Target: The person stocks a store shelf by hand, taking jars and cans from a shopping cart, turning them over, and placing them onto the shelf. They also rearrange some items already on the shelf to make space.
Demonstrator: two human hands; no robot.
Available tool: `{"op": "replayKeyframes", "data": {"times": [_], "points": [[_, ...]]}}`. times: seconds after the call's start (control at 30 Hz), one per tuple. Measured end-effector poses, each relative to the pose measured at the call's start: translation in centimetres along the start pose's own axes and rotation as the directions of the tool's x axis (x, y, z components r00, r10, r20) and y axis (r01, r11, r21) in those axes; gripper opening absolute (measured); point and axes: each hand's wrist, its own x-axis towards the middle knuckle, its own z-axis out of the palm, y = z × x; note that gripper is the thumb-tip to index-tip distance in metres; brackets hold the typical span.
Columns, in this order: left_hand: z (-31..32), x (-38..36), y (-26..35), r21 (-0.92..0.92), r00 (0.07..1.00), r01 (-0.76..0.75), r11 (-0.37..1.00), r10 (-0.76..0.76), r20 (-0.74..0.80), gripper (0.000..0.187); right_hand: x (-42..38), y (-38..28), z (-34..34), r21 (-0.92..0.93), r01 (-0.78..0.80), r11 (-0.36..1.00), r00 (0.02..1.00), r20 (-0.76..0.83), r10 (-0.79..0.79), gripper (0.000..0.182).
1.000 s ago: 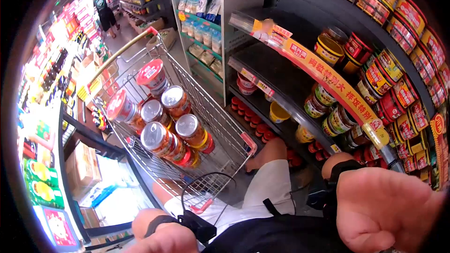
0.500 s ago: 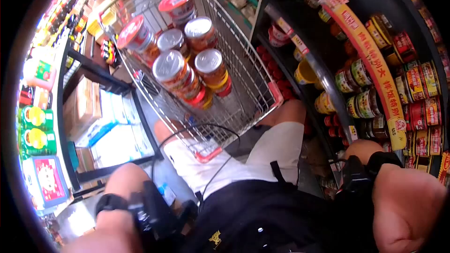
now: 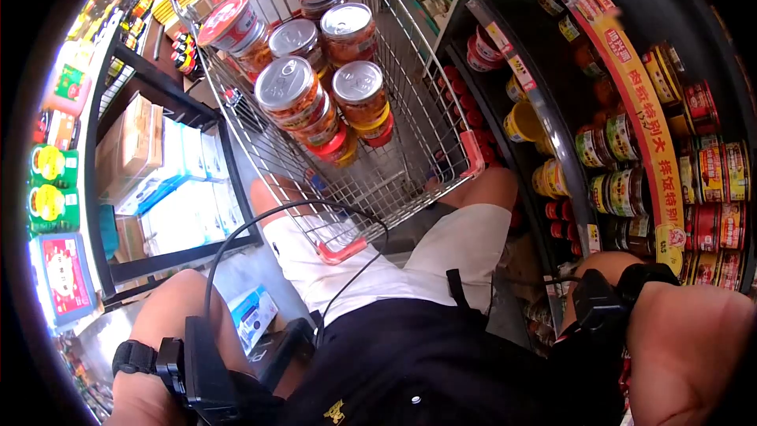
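My left hand (image 3: 185, 308) is at the lower left, past a black wrist strap with a black device on it; its fingers are hidden. My right hand (image 3: 607, 263) is beside the lower end of the right-hand shelf, partly behind a similar device, fingers out of sight too. Between my knees stands a wire shopping cart (image 3: 410, 55) with red corner pieces. In it are several stacked clear jars with silver lids (image 3: 288, 83) and red-lidded tubs (image 3: 229, 20).
Curved dark shelves (image 3: 560, 166) with jars and cans (image 3: 619, 189) line the right side. Cardboard boxes (image 3: 134, 142) and white packs sit on a black-framed rack (image 3: 102, 189) at left. A black cable (image 3: 315, 203) loops over my lap.
The view has shifted slightly, so the cart and its jars sit higher in the picture. My left hand has moved left and a little outward; my right hand has hardly moved.
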Motion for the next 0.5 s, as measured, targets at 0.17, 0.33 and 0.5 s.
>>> {"op": "replayKeyframes", "data": {"times": [0.17, 0.33, 0.5], "points": [[-1.4, 0.3, 0.0, -0.03, 0.997, 0.066, 0.997, -0.064, 0.053, 0.046, -1.5, 2.6, 1.3, 0.054, -0.139, 0.989, 0.99, -0.02, 0.141, 0.021], [-6.6, -0.4, -0.5, -0.179, 0.91, 0.412, 0.893, -0.393, 0.133, 0.047, -5.3, 7.5, 4.2, 0.085, -0.413, 0.907, 0.91, -0.003, 0.415, 0.02], [-21.6, 1.4, -3.8, -0.245, 0.523, 0.841, 0.482, -0.841, 0.14, 0.042, -12.4, 10.8, 9.5, -0.133, -0.834, 0.536, 0.486, 0.284, 0.827, 0.022]]}}
